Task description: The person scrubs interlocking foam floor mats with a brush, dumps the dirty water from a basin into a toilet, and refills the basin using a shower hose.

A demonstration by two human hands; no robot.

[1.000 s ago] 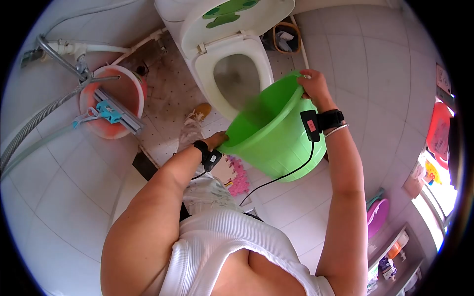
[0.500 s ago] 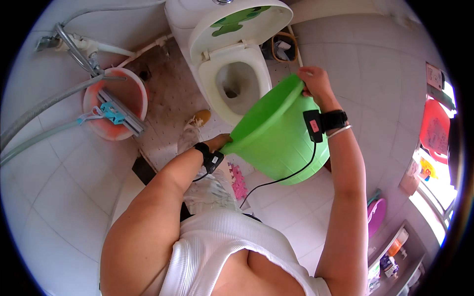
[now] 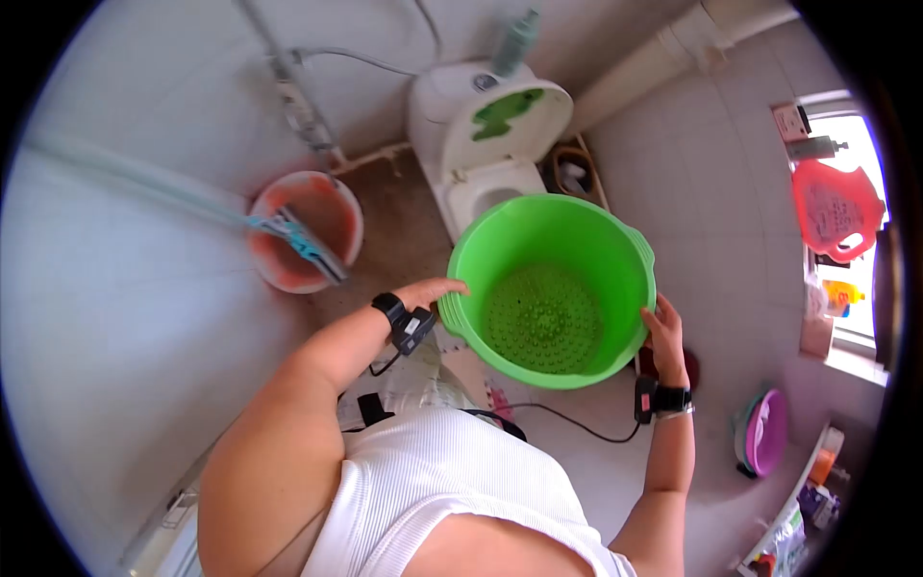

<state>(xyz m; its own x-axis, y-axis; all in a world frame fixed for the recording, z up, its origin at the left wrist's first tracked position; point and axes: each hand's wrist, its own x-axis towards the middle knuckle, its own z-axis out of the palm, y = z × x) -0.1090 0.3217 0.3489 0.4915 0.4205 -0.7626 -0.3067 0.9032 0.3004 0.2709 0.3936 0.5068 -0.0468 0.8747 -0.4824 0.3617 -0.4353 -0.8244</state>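
Note:
A large green plastic bucket [image 3: 543, 370] is held between my two hands in front of my body, its mouth turned up so that the dotted floor inside shows. My left hand [image 3: 431, 291] grips the left rim, thumb over the edge. On the opposite side, my right hand [image 3: 665, 337] holds the right rim, with part of its fingers hidden behind the wall. Beyond the bucket stands the white toilet [image 3: 452, 120] with its lid [image 3: 543, 125] raised; the bucket covers much of the bowl.
At left, a red-stained white basin [image 3: 354, 221] holds a squeeze mop [image 3: 308, 248]. A bottle [image 3: 516, 43] stands on the toilet tank. A small bin [image 3: 574, 173] is beside the toilet. Purple basin [image 3: 766, 433] and a shelf [image 3: 793, 500] with bottles are at right; a red board [image 3: 832, 207] hangs near the window.
The bucket has turned from tilted toward the toilet to mouth up and moved nearer me. My right hand has come down along with it. The view has shifted.

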